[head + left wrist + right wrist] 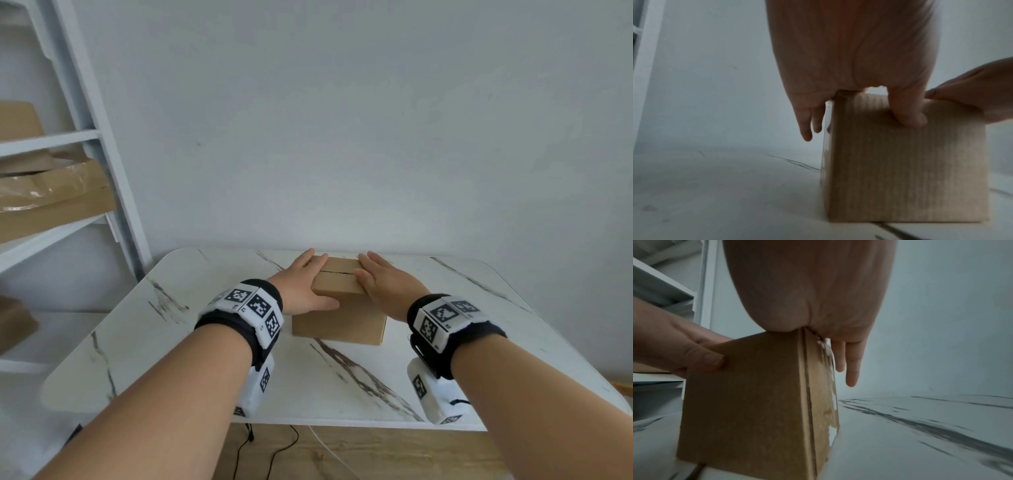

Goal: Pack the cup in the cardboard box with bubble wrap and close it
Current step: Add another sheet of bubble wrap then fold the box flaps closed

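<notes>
R hand [813,296] flat atop cardboard box [748,394] (L thumb [701,356] on front).

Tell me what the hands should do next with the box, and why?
Probably lift both hands straight up, slowly. The cardboard box stands on the marble table with its top flaps folded down to a thin seam. The left hand and right hand lie flat on the top. No cup or bubble wrap shows, so packing looks finished. Easing off shows whether the flaps stay shut.

White marble-look table [205,342], dark veins; closed cardboard box [342,325] stands on it, toward far edge.
</notes>
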A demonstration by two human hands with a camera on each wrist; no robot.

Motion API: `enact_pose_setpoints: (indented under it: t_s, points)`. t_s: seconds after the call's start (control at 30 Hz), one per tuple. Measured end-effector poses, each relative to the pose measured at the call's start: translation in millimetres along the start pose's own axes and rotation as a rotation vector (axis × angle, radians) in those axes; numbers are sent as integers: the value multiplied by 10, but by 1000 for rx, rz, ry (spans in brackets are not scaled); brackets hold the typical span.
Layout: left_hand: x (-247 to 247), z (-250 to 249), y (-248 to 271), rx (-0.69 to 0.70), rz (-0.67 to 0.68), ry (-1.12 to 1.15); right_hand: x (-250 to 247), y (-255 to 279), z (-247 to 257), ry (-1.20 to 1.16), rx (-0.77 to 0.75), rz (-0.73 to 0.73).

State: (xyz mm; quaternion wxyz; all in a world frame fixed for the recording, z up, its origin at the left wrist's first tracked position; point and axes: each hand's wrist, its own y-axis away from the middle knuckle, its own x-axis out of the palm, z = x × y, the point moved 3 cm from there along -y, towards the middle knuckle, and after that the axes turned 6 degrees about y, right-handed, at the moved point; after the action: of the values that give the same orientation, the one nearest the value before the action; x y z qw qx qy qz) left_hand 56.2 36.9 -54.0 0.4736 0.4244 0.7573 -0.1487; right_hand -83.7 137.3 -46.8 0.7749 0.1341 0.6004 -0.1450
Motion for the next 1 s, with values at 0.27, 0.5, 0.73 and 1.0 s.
enact_pose_setpoints:
  t_s: [0.27,0.5,0.73,1.0]
  points:
    - [-96,62,-507,10,-55,8,-114,-445,-2,143,0,-29]
    - [-257,125,-978,-21,-54,-86,-115,-920,-112,-58,46,-81]
    - [-328,163,-1266,-34,-76,-122,-145,-1275,-188,-14,71,-93]
    - [-340,127,-1237,-69,-71,-333,-43,-1303,-216,3,44,-34]
